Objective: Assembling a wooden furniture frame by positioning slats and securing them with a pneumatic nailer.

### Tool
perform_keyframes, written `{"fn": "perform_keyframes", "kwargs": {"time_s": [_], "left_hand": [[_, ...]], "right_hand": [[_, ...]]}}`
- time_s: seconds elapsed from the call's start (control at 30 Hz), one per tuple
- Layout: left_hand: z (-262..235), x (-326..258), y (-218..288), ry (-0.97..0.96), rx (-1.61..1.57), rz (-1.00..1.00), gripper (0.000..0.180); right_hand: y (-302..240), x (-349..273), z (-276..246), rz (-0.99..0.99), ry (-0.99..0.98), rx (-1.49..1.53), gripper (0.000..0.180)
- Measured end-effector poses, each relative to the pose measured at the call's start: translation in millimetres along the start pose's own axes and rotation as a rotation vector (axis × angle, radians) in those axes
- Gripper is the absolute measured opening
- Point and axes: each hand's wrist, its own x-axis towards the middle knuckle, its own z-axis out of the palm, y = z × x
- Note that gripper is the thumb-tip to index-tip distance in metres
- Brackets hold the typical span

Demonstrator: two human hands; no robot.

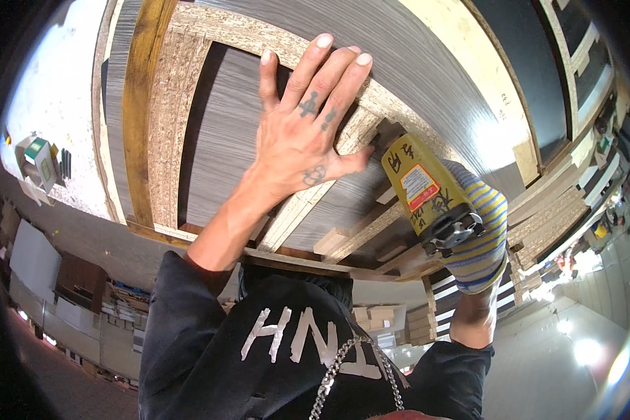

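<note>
My bare left hand [299, 115] lies with its fingers spread over a chipboard strip [231, 26] of a panel frame. Its thumb points toward the nose of a yellow nail gun [407, 164]. My right hand [493, 213], in a striped knit glove, is wrapped around the tool; the tool's body hides most of those fingers. The nose sits at the joint where a crosswise chipboard strip [294, 218] meets the long one; whether it touches the wood I cannot tell. Dark grey wood-grain board [225, 115] shows between the strips.
A brown wooden strip [141, 105] runs along the left of the frame. Further left, a green and white box [40, 161] stands on a white surface. Stacked chipboard strips [553, 217] lie at the right. More grey board [427, 63] extends beyond my hands.
</note>
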Motion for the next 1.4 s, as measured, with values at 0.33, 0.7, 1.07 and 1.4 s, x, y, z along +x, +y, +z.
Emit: {"fn": "perform_keyframes", "kwargs": {"time_s": [0.33, 0.7, 1.07, 1.4], "left_hand": [[-3, 0, 2, 0.047, -0.262, -0.031, 0.119], [-2, -3, 1, 0.056, -0.32, -0.046, 0.121], [-29, -2, -14, 0.155, -0.17, -0.011, 0.11], [-116, -23, -114, 0.127, 0.179, -0.329, 0.104]], "right_hand": [[-25, 13, 10, -0.294, -0.147, -0.652, 0.051], [-25, 12, 17, -0.206, -0.133, -0.637, 0.042], [-30, 12, 26, -0.308, -0.156, -0.946, 0.018], [-68, 24, 106, -0.692, -0.139, -1.02, 0.038]]}}
